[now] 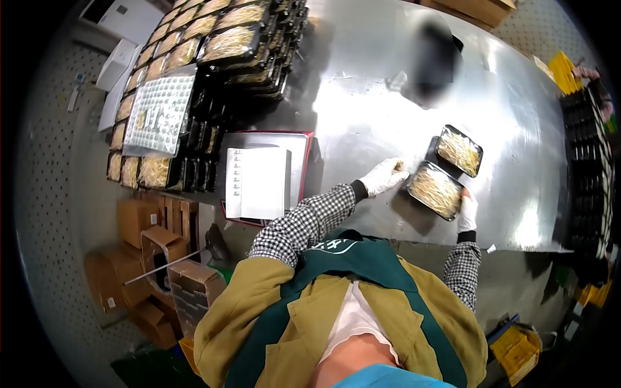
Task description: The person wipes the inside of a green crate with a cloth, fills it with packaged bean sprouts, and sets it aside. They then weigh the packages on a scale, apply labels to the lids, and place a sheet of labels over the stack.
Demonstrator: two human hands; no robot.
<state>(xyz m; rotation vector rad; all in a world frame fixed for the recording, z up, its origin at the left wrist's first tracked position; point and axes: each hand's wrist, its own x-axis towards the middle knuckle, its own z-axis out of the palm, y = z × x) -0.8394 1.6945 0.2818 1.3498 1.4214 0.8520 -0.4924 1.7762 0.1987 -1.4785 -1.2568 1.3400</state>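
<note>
Clamps right hand's (467, 212) fingers on near tray (435, 190) at shiny metal desk (362, 97), beside 1 far tray (459, 151). Curls left hand (385, 178), fingertip contact unclear. Has stacked trays (233, 42) and cardboard boxes (136, 221) leftward.

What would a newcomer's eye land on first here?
Probably the big stack of filled black trays at the metal table's left end, with a dotted sheet lying on it. Then, towards the right, a tray of pale strands with the gloved right hand at its edge, and a similar tray just beyond.
</note>
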